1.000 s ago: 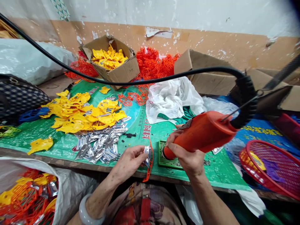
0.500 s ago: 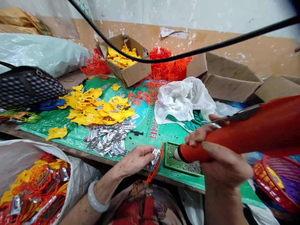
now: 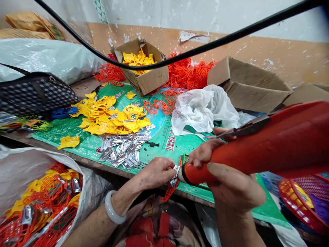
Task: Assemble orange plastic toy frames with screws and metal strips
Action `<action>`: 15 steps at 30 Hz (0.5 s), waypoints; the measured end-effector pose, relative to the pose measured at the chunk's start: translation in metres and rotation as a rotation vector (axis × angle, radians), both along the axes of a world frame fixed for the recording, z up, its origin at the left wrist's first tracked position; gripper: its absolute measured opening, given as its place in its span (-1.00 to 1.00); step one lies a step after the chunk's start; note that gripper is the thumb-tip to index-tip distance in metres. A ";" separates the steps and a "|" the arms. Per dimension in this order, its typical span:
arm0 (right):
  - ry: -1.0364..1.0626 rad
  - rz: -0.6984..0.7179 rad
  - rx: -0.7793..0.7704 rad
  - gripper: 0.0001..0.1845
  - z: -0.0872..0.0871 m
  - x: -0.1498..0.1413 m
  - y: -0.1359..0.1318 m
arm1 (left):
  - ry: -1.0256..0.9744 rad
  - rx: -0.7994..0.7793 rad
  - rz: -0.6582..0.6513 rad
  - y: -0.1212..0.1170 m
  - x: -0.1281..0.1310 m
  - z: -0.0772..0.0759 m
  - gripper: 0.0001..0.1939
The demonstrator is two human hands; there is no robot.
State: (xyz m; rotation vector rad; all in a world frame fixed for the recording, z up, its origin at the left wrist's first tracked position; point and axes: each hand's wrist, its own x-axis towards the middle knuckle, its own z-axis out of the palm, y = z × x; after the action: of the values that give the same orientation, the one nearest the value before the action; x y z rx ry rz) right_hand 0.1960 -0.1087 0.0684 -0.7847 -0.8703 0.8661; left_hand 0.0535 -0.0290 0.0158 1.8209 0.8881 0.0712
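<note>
My left hand (image 3: 159, 173), with a pale bangle on its wrist, pinches a small silver metal plate (image 3: 176, 168) together with an orange plastic lattice piece (image 3: 169, 192). My right hand (image 3: 235, 188) is wrapped round a red electric screwdriver (image 3: 272, 144) with a lever along its side. Its pale tip is at the silver plate; whether they touch is hard to tell. Behind the screwdriver, a green tray (image 3: 185, 157) shows only in part. Left of my hands lie a pile of silver plates (image 3: 123, 151) and a heap of yellow plastic pieces (image 3: 108, 116).
A white sack (image 3: 89, 178) of orange and yellow parts stands at lower left. Cardboard boxes (image 3: 151, 82), orange lattice pieces (image 3: 185, 73) and a white cloth bag (image 3: 203, 108) line the back. A black cable (image 3: 164, 63) hangs across the view. A red basket (image 3: 295, 206) is at right.
My right hand has brought the screwdriver left, from over the green tray to the silver plate in my left hand. The view has shifted slightly.
</note>
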 end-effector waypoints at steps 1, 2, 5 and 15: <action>-0.002 -0.002 -0.008 -0.65 -0.001 -0.001 -0.001 | -0.002 -0.003 -0.003 0.000 0.000 0.000 -0.80; -0.003 -0.005 -0.013 -0.65 -0.002 -0.001 -0.002 | -0.006 -0.006 -0.004 -0.001 0.000 -0.001 -0.80; -0.011 -0.012 -0.027 -0.63 -0.003 -0.002 -0.003 | -0.017 -0.014 0.001 -0.003 0.000 -0.001 -0.78; -0.040 -0.004 -0.051 -0.66 -0.006 -0.002 -0.002 | -0.055 -0.045 0.032 -0.008 0.000 -0.003 -0.77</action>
State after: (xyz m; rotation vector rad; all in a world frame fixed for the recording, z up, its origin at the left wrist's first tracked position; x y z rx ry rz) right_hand 0.1941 -0.1112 0.0624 -0.8502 -0.8845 0.8740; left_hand 0.0532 -0.0366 0.0124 1.7548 0.8738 0.1201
